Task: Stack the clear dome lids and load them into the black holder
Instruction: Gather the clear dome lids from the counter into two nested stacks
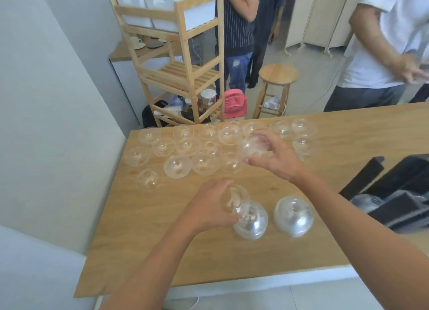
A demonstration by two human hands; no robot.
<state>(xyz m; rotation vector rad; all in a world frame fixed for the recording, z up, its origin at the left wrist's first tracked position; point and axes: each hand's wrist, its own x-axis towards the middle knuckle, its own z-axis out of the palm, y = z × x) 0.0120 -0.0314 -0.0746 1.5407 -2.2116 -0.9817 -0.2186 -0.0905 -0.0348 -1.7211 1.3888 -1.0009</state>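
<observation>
Curled fingers of the right hand (276, 156) are gripping a single clear plastic dome lid (251, 147) over the far middle of the light wooden table (209, 258). The left hand (209, 207), nearer, is wrapping its fingers around a tilted stack of clear dome lids (249, 221). Just right of it, a second stack of clear dome lids (293, 217) is sitting on the table, untouched. Many loose clear dome lids (177, 165) are lying spread in rows across the far left of the table. The black rectangular holder (399, 207) is sitting at the right edge, well apart from both hands.
</observation>
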